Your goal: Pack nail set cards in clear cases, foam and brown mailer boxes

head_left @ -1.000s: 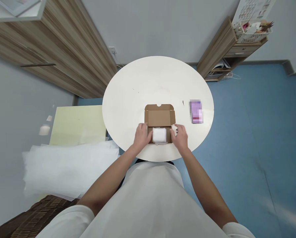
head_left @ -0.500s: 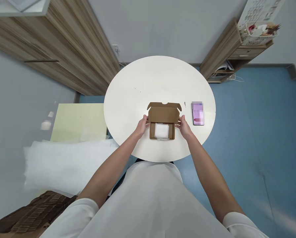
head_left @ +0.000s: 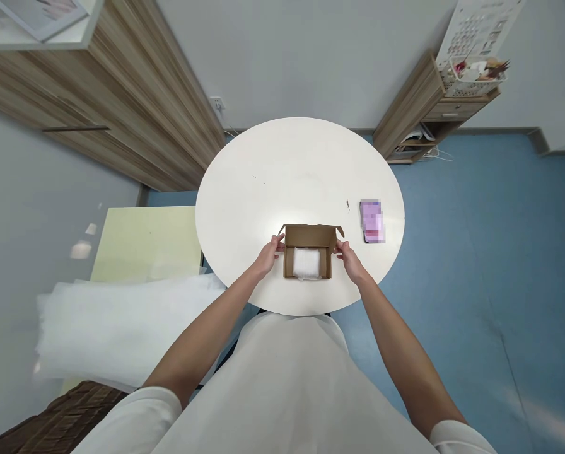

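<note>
A small brown cardboard box [head_left: 287, 263] stands on the white oval table [head_left: 292, 170], near its front edge. Its lid is raised, with a small flap sticking out at each end. Inside lies a white wrapped packet [head_left: 306, 262], narrower than the box. My left hand [head_left: 266, 256] grips the lid's left side, thumb up by the flap. On the opposite side my right hand [head_left: 350, 259] grips the lid's right edge, its fingertips partly hidden by the cardboard.
A phone with a purple, pixelated screen [head_left: 372, 221] lies to the right of the box. Left of the table, white sheet wrapping [head_left: 131, 328] covers part of a pale yellow-green surface [head_left: 150, 239]. A tall wooden cabinet [head_left: 169, 113] and a small shelf unit [head_left: 408, 113] stand behind.
The lid has swung up and forward from leaning back, both hands moving with it. The packet stays in the box. The camera view has shifted slightly.
</note>
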Motion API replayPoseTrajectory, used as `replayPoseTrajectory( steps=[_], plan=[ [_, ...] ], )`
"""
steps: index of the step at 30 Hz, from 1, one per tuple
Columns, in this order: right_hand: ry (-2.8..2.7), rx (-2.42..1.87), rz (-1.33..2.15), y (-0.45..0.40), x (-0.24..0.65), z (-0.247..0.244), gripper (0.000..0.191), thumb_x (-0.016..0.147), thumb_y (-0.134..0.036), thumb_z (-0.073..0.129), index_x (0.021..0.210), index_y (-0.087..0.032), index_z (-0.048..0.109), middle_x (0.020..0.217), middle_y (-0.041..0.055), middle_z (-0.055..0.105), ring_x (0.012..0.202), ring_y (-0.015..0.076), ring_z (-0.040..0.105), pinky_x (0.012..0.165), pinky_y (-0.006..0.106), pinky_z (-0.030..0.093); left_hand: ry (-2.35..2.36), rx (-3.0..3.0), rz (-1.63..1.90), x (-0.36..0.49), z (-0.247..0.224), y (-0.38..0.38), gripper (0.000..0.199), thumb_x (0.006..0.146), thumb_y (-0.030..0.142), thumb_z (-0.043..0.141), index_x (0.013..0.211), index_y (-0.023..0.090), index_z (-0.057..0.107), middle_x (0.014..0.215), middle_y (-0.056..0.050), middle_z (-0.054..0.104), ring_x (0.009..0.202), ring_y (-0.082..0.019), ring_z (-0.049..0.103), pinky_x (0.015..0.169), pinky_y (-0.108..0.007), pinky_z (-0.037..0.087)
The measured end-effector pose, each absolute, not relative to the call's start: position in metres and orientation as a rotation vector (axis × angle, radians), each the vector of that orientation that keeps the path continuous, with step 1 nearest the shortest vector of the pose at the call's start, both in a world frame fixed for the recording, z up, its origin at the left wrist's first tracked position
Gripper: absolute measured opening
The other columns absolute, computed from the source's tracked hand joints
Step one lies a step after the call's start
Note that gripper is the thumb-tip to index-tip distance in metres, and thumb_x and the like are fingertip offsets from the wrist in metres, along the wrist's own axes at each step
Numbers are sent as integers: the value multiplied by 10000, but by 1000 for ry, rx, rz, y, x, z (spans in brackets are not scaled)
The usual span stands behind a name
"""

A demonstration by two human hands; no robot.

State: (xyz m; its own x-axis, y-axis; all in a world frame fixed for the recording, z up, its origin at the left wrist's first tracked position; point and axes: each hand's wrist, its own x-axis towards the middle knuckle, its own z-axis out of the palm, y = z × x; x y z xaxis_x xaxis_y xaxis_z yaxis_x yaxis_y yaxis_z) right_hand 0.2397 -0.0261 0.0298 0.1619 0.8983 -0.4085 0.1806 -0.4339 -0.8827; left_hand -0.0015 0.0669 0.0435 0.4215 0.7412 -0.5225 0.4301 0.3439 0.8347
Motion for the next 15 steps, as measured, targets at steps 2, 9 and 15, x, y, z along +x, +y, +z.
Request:
replayPoseTrajectory(
  steps=[2,9,15],
  plan=[
    [-1034,-1752,1323,-28,241,29,618,814,-604,88,1238,-312,429,1041,21,533,901,157,476,854,357,366,1176,1283,265,-3,45,67,635,837,571,60,1298,248,354,1072,-58,551,990,-174,509,831,-333,403],
    [-1035,-1725,1392,-44,248,27,650,816,-601,35,1220,-314,456,1149,28,528,1033,201,460,908,426,316,1050,1263,214,-18,47,65,646,839,541,-15,1273,279,386,1216,-52,496,1098,-194,454,874,-377,377],
    [-1046,-1766,1358,-62,234,19,544,808,-594,241,1195,-297,483,1221,46,446,1039,197,465,910,409,351,1099,1448,221,-20,30,41,487,783,501,430,1197,249,476,1232,-75,460,1068,-214,464,856,-355,401]
  ],
)
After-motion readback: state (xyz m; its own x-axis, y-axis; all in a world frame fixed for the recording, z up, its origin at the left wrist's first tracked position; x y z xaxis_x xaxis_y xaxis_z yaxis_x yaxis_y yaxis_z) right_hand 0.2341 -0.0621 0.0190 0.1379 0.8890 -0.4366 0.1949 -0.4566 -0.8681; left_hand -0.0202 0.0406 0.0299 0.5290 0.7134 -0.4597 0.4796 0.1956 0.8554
